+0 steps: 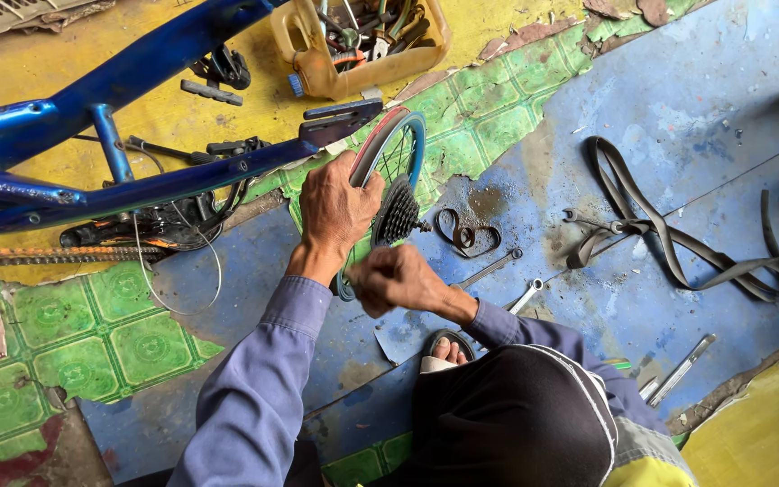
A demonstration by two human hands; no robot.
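Two hands on bike wheel [389, 158] — left hand [335, 206] gripping tyre, right hand [396, 278] closed at rim, cassette [397, 213] between.

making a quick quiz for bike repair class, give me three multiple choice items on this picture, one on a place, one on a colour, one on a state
1. Where does the inner tube lie?
A. on the blue floor, right of the wheel
B. in the tool tub
C. over the frame

2. What colour is the bike frame?
A. red
B. blue
C. white

3. How is the wheel placed?
A. flat on the floor
B. mounted in the frame
C. upright, gripped by the left hand

Answers: 1 A, it sprawls on the floor away from the right hand; 2 B, its tubes are glossy blue; 3 C, the hand grips its rim, the cassette facing sideways.
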